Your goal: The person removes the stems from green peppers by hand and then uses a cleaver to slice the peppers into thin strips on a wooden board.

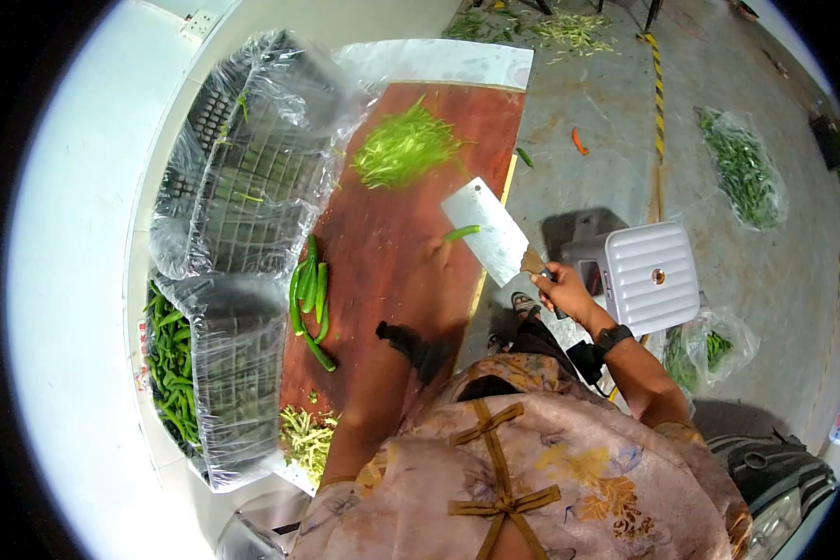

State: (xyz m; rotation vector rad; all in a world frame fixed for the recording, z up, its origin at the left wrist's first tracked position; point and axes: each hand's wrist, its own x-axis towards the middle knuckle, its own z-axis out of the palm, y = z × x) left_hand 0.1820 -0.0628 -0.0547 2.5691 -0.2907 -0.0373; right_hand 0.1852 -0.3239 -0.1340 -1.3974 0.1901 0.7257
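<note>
Right hand [567,287]: fingers wrapped about the handle of one cleaver [487,229], closed firmly; dark watch [614,337] on the wrist behind the grip. Broad metal blade, hole near the far corner, extending ahead and left of the grip, over the edge of the board [383,243].

Left hand [431,271]: left of the grip, above the board, blurred; whether its fingers are spread or pinching cannot be told. Dark band [406,343] at the wrist.

Green pepper [462,232], one: ahead and left of the grip, overlapping the blade in view; whether it rests on the metal or is held cannot be told.

Green shreds [406,145], one loose heap: farther ahead and left of the grip, on the board's far part.

Whole green peppers [311,291], a small cluster: well left of the grip, along the board's left side.

Pale shreds [306,441], one pile: left of and nearer the body than the grip.

Plastic-wrapped crates [252,177], black: beyond the cluster, farthest left of the grip; more peppers [170,364] show in the nearer one.

White ribbed stool [651,277]: just right of the grip.

Bagged green peppers [742,168]: on the floor, farther right and ahead of the grip.

Orange-red pepper [579,142], one: on the floor, ahead of the grip.
</note>
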